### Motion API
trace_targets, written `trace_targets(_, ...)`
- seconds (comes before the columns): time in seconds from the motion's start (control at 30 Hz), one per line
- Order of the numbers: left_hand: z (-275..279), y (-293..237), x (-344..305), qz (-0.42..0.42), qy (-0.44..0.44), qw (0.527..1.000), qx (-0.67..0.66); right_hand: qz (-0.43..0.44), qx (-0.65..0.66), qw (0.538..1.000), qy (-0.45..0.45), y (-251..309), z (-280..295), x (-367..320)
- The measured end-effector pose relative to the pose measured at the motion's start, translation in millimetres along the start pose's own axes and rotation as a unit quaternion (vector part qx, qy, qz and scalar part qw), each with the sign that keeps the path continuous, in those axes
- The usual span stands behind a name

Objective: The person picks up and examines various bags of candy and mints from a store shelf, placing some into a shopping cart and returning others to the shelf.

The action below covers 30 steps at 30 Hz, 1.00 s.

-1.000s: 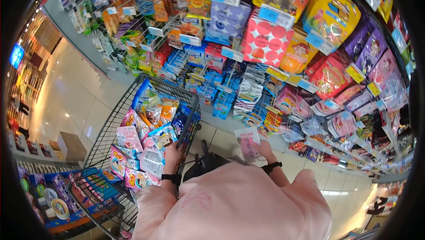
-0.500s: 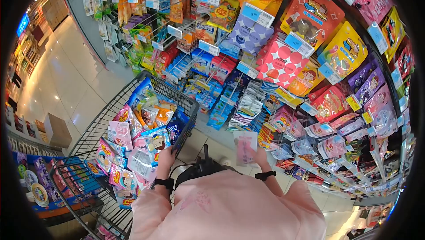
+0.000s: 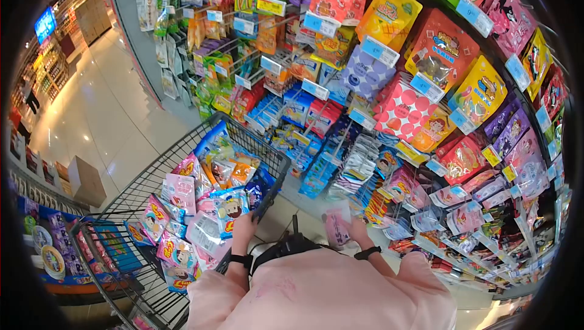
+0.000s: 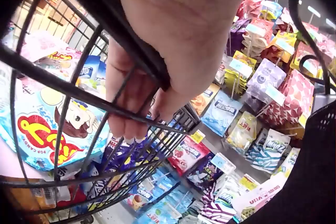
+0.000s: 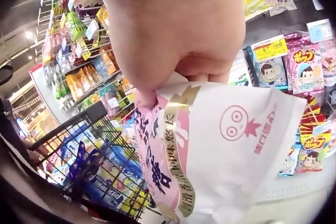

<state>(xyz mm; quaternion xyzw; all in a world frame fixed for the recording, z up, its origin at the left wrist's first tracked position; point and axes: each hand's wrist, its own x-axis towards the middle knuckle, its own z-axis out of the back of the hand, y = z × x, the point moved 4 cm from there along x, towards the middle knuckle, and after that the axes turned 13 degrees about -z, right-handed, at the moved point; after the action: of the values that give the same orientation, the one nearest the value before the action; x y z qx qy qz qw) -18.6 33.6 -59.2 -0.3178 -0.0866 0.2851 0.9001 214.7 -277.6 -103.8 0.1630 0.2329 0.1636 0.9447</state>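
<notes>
The left hand [image 3: 244, 229] grips the near rim of a black wire shopping cart [image 3: 172, 137]; in the left wrist view its fingers [image 4: 128, 103] curl over the rim. Several candy bags fill the cart, among them a blue bag with a cartoon face [image 3: 230, 209] beside that hand. To the cart's right, the right hand [image 3: 358, 230] pinches a pink and white bag [image 3: 336, 223] by one edge. In the right wrist view the bag [image 5: 231, 145] hangs below the hand [image 5: 178, 29], its thumb on the pink side and the other fingers partly hidden.
Racks of hanging candy bags [image 3: 406, 109] with price tags curve along the front and right. A tiled floor [image 3: 115, 117] runs off at the left, where a cardboard box [image 3: 89, 181] stands. Blue display bins [image 3: 121, 248] lie left of the cart.
The view has shifted, bringing more of the upper racks into sight. The left hand keeps its grip on the cart, and the right hand still holds the pink and white bag, now tilted differently.
</notes>
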Motion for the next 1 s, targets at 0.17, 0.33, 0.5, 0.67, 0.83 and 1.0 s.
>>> trace_targets(0.17,-5.3,10.1,-3.5,-0.015,-0.011,1.000,0.010,-0.011,0.011,1.000,0.013,36.8,6.7,-17.5)
trace_targets(0.33,-3.3,8.4,-6.6,-0.020,-0.012,1.000,-0.018,0.055,0.015,0.998,-0.003,40.3,-12.5,-24.5)
trace_targets(0.5,-2.7,7.5,-10.0,-0.022,-0.003,1.000,-0.004,0.056,0.046,0.997,-0.016,35.4,-26.2,-37.9)
trace_targets(0.67,-11.7,15.5,-8.3,-0.035,-0.001,0.999,-0.004,-0.015,0.108,0.993,-0.052,29.9,-19.8,-70.9)
trace_targets(0.83,-21.8,19.9,-15.5,-0.062,-0.043,0.997,-0.027,-0.025,0.237,0.964,-0.118,11.7,-10.6,-85.4)
trace_targets(1.0,-8.0,0.8,-32.1,-0.036,-0.015,0.999,-0.026,-0.057,0.222,0.971,-0.063,13.9,10.7,-93.2)
